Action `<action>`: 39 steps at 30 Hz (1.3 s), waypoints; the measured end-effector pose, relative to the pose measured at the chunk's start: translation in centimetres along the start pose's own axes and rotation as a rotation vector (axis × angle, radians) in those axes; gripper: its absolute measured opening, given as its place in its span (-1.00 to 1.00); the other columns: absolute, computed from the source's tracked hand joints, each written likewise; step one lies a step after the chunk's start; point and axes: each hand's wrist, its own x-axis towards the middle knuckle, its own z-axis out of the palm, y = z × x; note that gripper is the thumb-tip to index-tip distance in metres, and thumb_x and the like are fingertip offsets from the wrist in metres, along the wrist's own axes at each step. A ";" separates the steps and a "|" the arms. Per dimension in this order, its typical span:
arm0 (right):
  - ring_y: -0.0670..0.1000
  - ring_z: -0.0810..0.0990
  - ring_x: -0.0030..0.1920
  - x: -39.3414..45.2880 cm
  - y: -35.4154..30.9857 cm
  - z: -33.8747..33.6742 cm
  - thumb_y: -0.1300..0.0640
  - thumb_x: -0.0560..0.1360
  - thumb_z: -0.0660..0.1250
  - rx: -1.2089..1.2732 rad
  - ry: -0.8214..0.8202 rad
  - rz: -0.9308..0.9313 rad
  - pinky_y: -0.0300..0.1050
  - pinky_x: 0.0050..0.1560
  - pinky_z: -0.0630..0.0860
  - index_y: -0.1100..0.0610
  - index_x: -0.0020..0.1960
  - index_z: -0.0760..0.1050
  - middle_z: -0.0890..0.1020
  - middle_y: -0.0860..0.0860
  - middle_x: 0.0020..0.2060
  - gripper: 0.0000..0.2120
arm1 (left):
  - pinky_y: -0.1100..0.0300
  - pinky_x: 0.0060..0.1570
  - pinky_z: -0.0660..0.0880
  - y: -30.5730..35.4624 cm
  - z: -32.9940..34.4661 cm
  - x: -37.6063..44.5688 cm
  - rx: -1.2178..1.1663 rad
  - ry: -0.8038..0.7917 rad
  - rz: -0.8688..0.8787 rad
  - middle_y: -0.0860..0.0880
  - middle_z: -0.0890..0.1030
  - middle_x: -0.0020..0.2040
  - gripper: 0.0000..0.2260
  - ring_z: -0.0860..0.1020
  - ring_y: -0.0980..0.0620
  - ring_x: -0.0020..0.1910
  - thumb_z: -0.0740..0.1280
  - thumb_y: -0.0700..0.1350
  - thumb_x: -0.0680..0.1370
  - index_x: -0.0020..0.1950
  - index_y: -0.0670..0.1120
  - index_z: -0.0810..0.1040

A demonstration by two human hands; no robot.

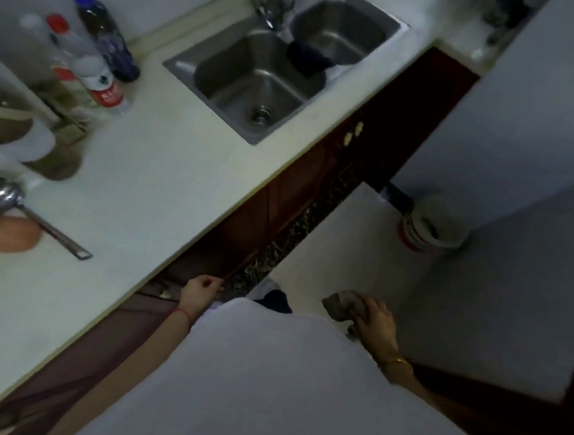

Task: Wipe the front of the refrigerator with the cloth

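The right hand (375, 318) grips the crumpled grey-brown cloth (340, 305), held low by the hip. The tall pale refrigerator (534, 109) stands ahead and right (near the desk's far end); the left hand (200, 291) hangs loosely curled, empty, farther away

no text can be read anywhere. the red label on the clear bottle (105, 91) by the wall carries pale marks too blurred to make out. the red band on the white bucket (431, 225) shows no legible lettering either.
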 end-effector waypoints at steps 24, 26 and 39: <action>0.21 0.33 0.39 32.9 -57.7 -1.5 0.11 0.50 0.42 -0.690 -0.274 -1.413 0.14 0.48 0.30 -0.02 0.56 0.14 0.33 0.10 0.43 -0.27 | -0.04 0.01 0.53 16.4 -10.6 10.7 0.302 0.814 0.027 -0.14 0.63 0.14 -0.73 0.60 -0.19 0.06 0.30 -0.16 0.59 0.28 -0.16 0.57; 0.23 0.31 0.41 34.1 -59.5 0.7 0.14 0.49 0.43 -0.742 -0.302 -1.413 0.18 0.50 0.26 -0.02 0.57 0.12 0.31 0.11 0.44 -0.24 | -0.02 -0.01 0.51 16.1 -10.6 11.9 0.348 0.771 -0.026 -0.12 0.62 0.18 -0.72 0.58 -0.18 0.10 0.29 -0.15 0.59 0.29 -0.15 0.55; 0.13 0.28 0.50 36.1 -59.6 1.0 0.04 0.62 0.30 -0.521 -0.499 -1.268 0.06 0.58 0.18 0.08 0.54 0.27 0.35 0.09 0.48 -0.47 | -0.02 -0.03 0.55 15.9 -10.3 13.3 0.365 0.711 -0.121 -0.14 0.62 0.14 -0.72 0.59 -0.20 0.08 0.36 -0.18 0.54 0.24 -0.18 0.58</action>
